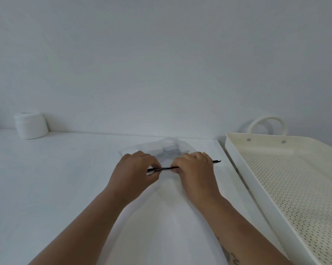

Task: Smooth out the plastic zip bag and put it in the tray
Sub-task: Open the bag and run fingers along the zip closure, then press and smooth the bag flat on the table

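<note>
A clear plastic zip bag (pixel 167 148) with a black zip strip lies crumpled on the white table, just beyond my hands. My left hand (pixel 136 169) pinches the black strip near its left end. My right hand (pixel 193 170) pinches the same strip a little to the right, and the strip's right end sticks out past that hand. The two hands are nearly touching at the strip. A cream perforated tray (pixel 236 169) sits to the right of the bag, with nothing visible in it.
A white roll (pixel 31 125) stands at the far left, against the wall. A white loop handle (pixel 267 124) rises behind the tray's far rim. The table's right edge runs alongside the tray's left wall.
</note>
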Tool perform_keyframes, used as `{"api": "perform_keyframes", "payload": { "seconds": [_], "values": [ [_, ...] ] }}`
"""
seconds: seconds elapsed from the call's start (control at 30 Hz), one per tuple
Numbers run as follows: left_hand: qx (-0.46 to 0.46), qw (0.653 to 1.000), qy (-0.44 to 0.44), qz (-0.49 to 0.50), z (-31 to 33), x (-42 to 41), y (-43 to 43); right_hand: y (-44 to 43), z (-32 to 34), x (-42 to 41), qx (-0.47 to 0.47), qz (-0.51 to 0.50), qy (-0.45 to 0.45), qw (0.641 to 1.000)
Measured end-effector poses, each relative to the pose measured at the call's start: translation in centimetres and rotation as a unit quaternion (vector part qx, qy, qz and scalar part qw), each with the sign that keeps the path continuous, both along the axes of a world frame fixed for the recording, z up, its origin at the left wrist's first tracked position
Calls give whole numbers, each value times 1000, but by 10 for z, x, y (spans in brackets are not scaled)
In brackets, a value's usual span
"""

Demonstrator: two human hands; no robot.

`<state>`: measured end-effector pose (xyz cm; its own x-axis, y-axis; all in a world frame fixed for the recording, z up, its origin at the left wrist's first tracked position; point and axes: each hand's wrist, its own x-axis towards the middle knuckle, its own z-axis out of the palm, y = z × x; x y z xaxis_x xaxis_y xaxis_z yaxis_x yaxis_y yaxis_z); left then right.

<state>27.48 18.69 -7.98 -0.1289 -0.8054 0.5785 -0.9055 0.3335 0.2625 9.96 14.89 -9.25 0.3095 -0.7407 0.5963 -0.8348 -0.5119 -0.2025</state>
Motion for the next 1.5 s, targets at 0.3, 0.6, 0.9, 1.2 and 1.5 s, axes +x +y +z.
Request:
{"api": "perform_keyframes", "payload": {
  "seconds": [0.3, 0.6, 0.9, 1.2, 1.5],
  "values": [
    [84, 996, 27, -34, -2, 16, -3, -5, 2, -16, 124, 88, -78, 985],
    [205, 976, -16, 67, -19, 26, -11, -4, -3, -25, 283, 128, -188, 932],
    [224, 970, -79, 54, -3, 6, 0, -8, 2, -33, 273, 15, -244, 930],
    [43, 998, 32, 23, 5, -7, 1, 4, 40, -3, 176, 7, -112, 978],
    [135, 984, -64, 95, -8, -6, -5, 10, 10, 11, 218, -46, 55, 973]
  ]
}}
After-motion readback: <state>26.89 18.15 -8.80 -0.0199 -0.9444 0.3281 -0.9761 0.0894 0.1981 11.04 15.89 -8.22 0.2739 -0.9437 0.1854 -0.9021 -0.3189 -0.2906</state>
